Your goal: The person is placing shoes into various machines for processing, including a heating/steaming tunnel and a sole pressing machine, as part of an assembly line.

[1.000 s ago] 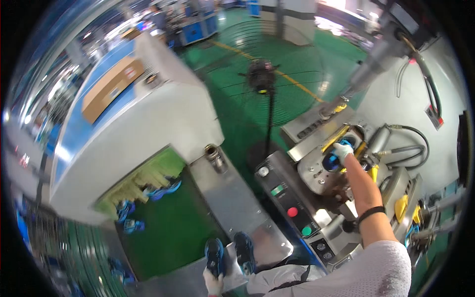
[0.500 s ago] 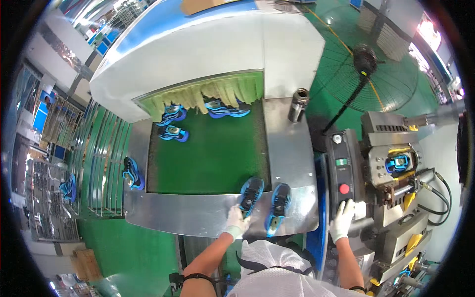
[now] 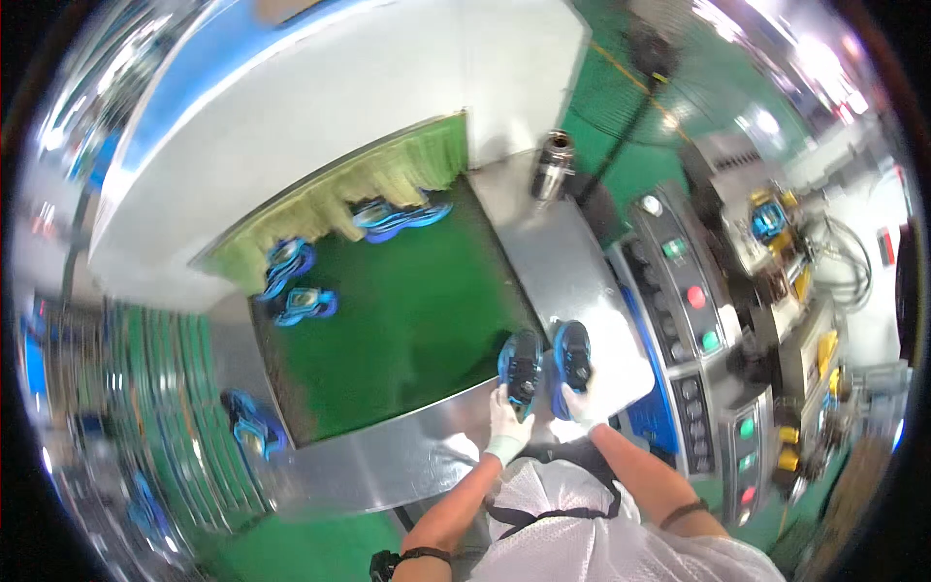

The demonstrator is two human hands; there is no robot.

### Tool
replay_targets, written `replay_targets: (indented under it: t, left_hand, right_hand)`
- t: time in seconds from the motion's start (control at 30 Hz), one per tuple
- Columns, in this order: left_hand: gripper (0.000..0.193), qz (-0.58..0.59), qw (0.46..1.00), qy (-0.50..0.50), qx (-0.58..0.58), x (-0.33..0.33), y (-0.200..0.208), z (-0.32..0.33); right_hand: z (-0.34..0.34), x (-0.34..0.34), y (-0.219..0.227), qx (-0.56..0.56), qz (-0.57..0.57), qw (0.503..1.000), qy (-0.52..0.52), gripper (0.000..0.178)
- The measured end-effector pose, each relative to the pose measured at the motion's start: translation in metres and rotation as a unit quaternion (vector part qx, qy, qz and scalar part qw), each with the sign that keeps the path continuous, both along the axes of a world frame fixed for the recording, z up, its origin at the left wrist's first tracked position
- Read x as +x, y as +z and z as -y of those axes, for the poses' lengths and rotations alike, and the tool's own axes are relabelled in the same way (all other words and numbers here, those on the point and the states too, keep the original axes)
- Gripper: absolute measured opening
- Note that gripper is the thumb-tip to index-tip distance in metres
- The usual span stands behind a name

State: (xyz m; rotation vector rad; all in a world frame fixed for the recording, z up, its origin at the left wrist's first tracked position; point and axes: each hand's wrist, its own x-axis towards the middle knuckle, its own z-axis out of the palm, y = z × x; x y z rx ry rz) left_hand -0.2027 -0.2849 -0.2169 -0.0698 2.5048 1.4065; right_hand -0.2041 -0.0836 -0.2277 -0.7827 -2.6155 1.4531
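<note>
Two blue shoes with black tops lie side by side, toes pointing away from me, by the near right corner of the green conveyor belt (image 3: 407, 320). My left hand (image 3: 506, 425), in a white glove, is closed round the heel end of the left shoe (image 3: 522, 361). At the heel of the right shoe (image 3: 573, 351), my gloved right hand (image 3: 583, 404) has its fingers closed on the side. Three more blue shoes sit at the far end of the belt: a pair of them near the curtain's left part, including a lone front shoe (image 3: 305, 305), and another shoe (image 3: 400, 215) under the fringe.
A white machine housing (image 3: 330, 126) with a fringed curtain (image 3: 339, 189) spans the belt. A steel flask (image 3: 554, 165) stands on the right ledge. Control panels with buttons (image 3: 695, 297) and a press line the right side. One shoe (image 3: 254, 424) rests on the left ledge; metal racks stand beyond.
My right hand has left the control panel and taken hold of the right shoe. My left hand stays on the left shoe. The whole view has turned.
</note>
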Motion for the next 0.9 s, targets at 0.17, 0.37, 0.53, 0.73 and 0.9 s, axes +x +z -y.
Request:
replay_targets:
  t: [0.17, 0.37, 0.53, 0.73, 0.9]
  left_hand:
    - [0.077, 0.104, 0.991, -0.042, 0.072, -0.034, -0.006, 0.026]
    - [0.078, 0.159, 0.937, -0.278, 0.141, -0.041, 0.033, -0.042]
    - [0.066, 0.135, 0.831, -0.507, 0.187, 0.011, 0.107, -0.140]
    - [0.057, 0.152, 0.681, -0.707, 0.117, 0.147, 0.173, -0.215]
    - [0.033, 0.214, 0.530, -0.808, 0.141, 0.318, 0.244, -0.259]
  right_hand:
    - [-0.008, -0.011, 0.084, -0.181, 0.143, 0.964, -0.134, 0.053]
    - [-0.032, 0.099, 0.147, -0.330, -0.021, 0.885, -0.327, 0.047]
    - [-0.035, 0.220, 0.183, -0.266, -0.140, 0.805, -0.512, 0.046]
    - [0.018, 0.381, 0.203, -0.200, -0.288, 0.611, -0.709, 0.053]
    - [0.088, 0.545, 0.257, -0.053, -0.359, 0.460, -0.811, 0.055]
